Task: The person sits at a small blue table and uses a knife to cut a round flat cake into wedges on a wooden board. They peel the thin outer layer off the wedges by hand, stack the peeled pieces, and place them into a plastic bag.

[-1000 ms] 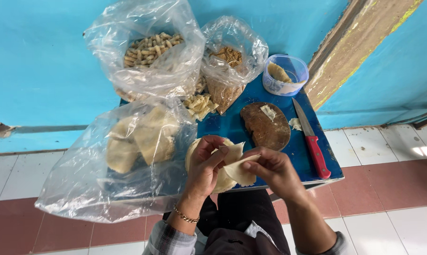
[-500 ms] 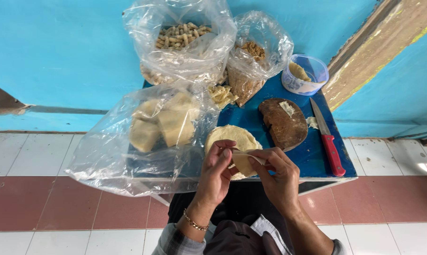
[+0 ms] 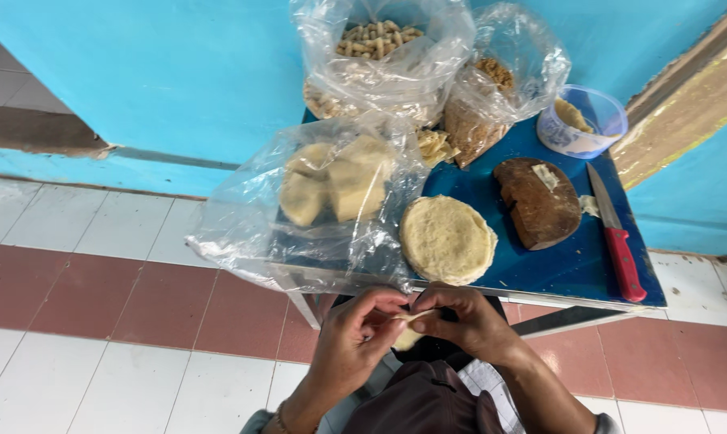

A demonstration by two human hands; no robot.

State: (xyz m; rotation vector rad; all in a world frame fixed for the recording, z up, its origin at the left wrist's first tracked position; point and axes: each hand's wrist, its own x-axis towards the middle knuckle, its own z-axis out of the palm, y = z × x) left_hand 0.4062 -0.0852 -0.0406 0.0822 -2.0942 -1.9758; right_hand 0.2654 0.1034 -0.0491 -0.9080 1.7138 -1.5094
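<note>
My left hand (image 3: 354, 336) and my right hand (image 3: 465, 320) meet just below the near edge of the blue table (image 3: 576, 269). Together they pinch a small pale piece of dough (image 3: 408, 328) between the fingertips. Right above them on the table lies a stack of round flat dough discs (image 3: 447, 239). A clear plastic bag (image 3: 243, 233) with pale dough lumps (image 3: 334, 186) lies to the left of the stack.
A brown wooden block (image 3: 538, 202) and a red-handled knife (image 3: 618, 240) lie at the table's right. A plastic cup (image 3: 581, 124) and bags of filled pieces (image 3: 377, 42) and brown filling (image 3: 482, 104) stand at the back against the blue wall. Tiled floor surrounds the table.
My hands have dropped from over the table to below its near edge, still on the dough piece. The disc stack now lies uncovered. The view has shifted left.
</note>
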